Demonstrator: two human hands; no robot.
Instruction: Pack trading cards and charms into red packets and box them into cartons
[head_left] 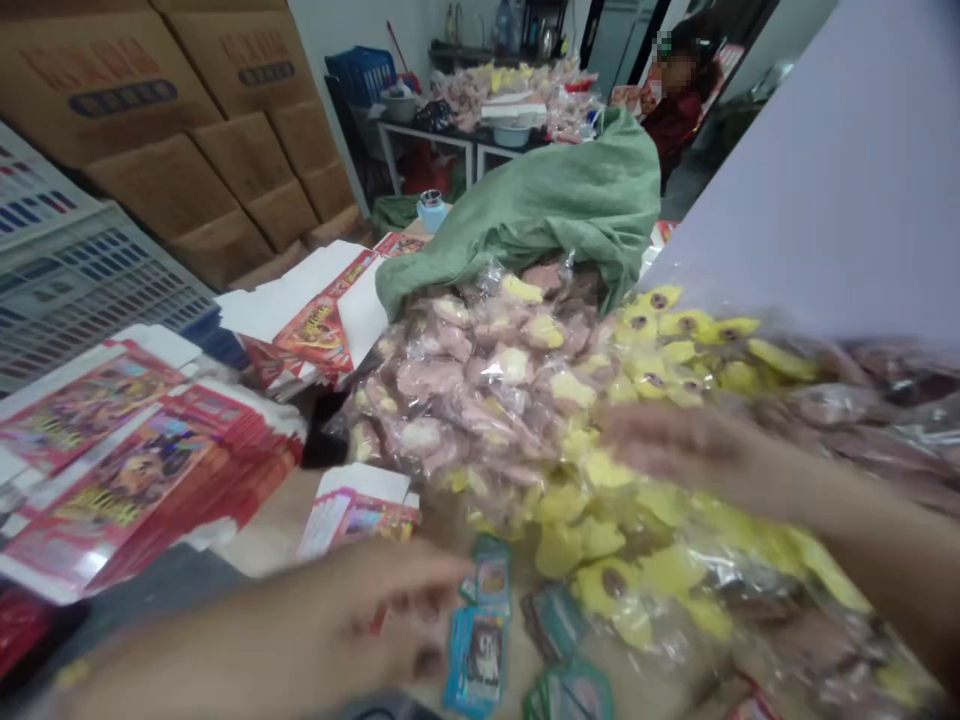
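Note:
My left hand (382, 610) is blurred by motion at the bottom centre, just left of several small teal-and-blue printed cards (480, 650). I cannot tell if it holds anything. My right hand (675, 445) is also blurred, spread flat with nothing visible in it, above a heap of clear plastic bags (480, 380) filled with pink and yellow pieces. Flat red printed cardboard box blanks (127, 470) lie to the left of the heap. Another small printed box blank (356, 515) lies just above my left hand.
A green woven sack (555, 205) lies behind the heap. Stacked cardboard cartons (202, 130) and a grey plastic crate (82, 270) stand at the left. A large lilac sheet (810, 170) blocks the upper right. A seated person (675, 110) and a cluttered table (427, 140) are at the back.

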